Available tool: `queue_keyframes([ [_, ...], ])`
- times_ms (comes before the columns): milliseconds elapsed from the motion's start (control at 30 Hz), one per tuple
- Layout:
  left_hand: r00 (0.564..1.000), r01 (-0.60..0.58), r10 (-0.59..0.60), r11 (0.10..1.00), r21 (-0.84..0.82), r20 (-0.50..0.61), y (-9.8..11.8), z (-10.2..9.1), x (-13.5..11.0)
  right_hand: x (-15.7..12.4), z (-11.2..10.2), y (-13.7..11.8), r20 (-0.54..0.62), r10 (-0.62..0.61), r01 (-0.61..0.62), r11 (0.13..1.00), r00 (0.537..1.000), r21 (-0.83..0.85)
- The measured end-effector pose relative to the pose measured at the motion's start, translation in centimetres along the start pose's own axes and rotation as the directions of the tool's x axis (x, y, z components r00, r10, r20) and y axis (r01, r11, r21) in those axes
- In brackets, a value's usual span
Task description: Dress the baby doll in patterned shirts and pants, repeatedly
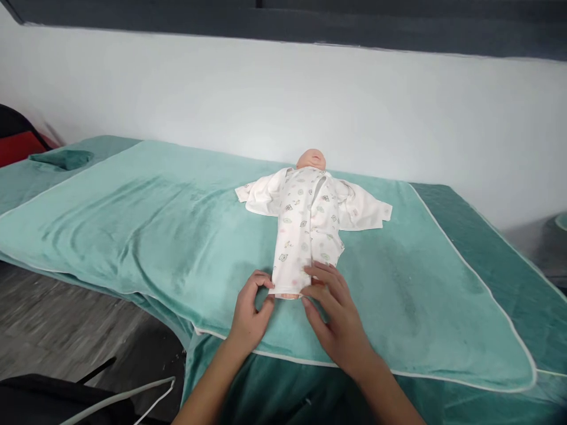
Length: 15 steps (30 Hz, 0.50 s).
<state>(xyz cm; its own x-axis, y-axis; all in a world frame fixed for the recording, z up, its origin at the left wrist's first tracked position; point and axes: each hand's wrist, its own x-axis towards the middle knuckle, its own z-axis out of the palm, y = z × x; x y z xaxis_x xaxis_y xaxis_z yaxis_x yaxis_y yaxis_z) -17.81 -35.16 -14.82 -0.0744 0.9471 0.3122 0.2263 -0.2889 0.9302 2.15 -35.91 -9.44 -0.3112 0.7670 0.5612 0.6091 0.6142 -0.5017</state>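
Observation:
A baby doll (311, 158) lies on its back with its head towards the wall. It wears a white baby shirt (295, 236) with a small print, the sleeves spread out to both sides. At the shirt's lower left corner, my left hand (251, 313) pinches the hem between thumb and fingers. My right hand (334, 313) has its thumb and index finger closed at the other end of the same hem edge, its remaining fingers resting over the front panel. A strip of the doll's skin shows under the hem; the legs are mostly hidden by cloth and my right hand.
A light green blanket (186, 236) with a pale border covers the bed, over a darker green sheet (469, 218). Behind stands a white wall (266, 94). A red and black chair (20, 147) is at far left, and a white cable (128, 392) hangs at lower left.

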Motion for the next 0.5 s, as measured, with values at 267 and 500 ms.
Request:
queue_keyframes([
  [267,0.960,-0.265,0.240,0.944,0.197,0.142,4.7,1.7,2.2,-1.5,0.3,5.4,-0.210,0.303,-0.329,0.939,0.929,-0.101],
  [500,0.872,-0.439,0.266,0.794,0.420,0.410,5.0,4.0,3.2,0.0,0.1,4.8,-0.067,0.346,-0.339,0.936,0.936,0.089],
])
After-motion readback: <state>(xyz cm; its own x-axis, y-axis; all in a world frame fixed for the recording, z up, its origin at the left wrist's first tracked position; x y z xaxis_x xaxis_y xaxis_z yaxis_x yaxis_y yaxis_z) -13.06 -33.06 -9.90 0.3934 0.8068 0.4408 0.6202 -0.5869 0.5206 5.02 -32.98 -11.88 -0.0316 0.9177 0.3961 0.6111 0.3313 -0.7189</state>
